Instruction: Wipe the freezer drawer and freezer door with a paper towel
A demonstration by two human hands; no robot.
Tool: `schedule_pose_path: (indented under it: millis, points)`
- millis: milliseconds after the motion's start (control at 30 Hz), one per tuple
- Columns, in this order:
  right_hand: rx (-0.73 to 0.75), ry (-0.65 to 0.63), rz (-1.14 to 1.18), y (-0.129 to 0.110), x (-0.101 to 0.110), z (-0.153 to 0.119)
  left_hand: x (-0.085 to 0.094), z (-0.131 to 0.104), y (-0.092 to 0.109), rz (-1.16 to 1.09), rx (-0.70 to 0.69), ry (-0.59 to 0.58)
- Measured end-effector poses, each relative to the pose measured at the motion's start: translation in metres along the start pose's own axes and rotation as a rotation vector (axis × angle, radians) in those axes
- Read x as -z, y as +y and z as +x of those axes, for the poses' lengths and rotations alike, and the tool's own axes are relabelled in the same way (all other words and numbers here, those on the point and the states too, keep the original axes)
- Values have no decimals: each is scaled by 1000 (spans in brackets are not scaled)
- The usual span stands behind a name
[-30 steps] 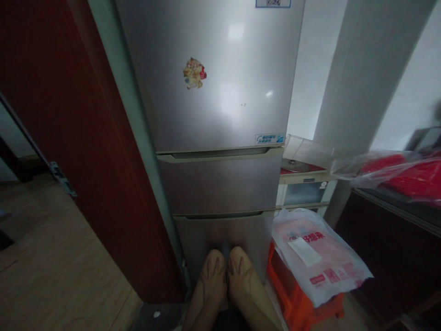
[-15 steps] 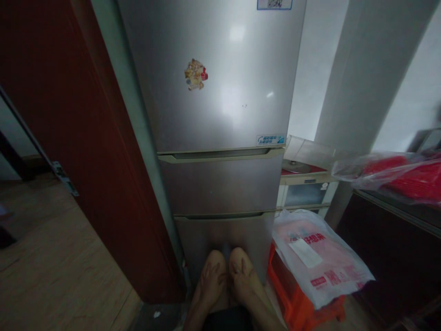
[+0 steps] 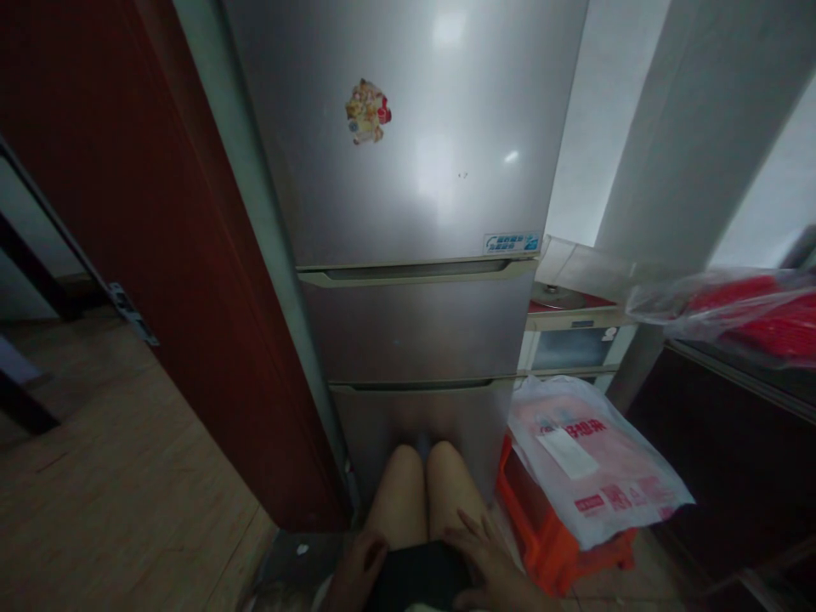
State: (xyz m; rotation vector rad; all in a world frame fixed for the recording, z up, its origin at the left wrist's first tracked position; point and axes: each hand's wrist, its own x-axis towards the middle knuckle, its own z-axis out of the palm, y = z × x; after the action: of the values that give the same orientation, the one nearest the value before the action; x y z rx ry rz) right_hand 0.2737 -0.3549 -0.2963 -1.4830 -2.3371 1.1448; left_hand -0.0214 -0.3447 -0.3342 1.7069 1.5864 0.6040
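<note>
My right hand (image 3: 479,551) lies on my right thigh near the edge of dark shorts (image 3: 417,574). Its fingers are spread and hold nothing. At the outer side of my left thigh is my left hand (image 3: 362,568), dim and partly blurred, fingers loosely bent and apart with nothing visible in them. My bare knees (image 3: 426,463) are close to the lowest door of a silver refrigerator (image 3: 414,331). All of its doors are closed. A cartoon sticker (image 3: 368,112) is on the upper door, with a printed label (image 3: 512,244) at that door's lower right corner.
A reddish-brown door (image 3: 210,280) stands at left. On the right, a white printed plastic bag (image 3: 612,476) lies over an orange plastic stool (image 3: 541,552). Behind are a pot lid (image 3: 556,297) and a white cabinet (image 3: 570,347). Clear plastic with red contents (image 3: 752,310) juts in from the right.
Both hands have slid back from my knees to my upper thighs, moving apart. The view has shifted slightly, so the refrigerator appears a little higher. Its doors remain closed.
</note>
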Motion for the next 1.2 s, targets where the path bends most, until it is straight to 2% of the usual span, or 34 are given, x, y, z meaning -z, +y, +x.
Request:
schedule_pose_path:
  millis: [133,233,400,567,700,833,967,1200]
  points:
    - [-30,-49,-85,-17,3,1,0,-1,19,83,-37,-47]
    - [-23,-63,-116,-21,-2,6,-8,2,21,93,-31,9]
    - [80,20,-126,-7,-30,23,-33,5,9,126,-16,149]
    - [126,40,-135,5,-45,35,-37,11,12,143,-20,149]
    - [117,66,-130,3,-41,35,-31,15,28,144,-65,157]
    - [72,79,-115,-8,-36,34,-29,16,38,126,-86,141]
    - [85,65,-102,-22,-31,38,-30,16,35,106,-67,157]
    - [91,-47,-106,-35,-25,50,-28,13,35,82,-81,185]
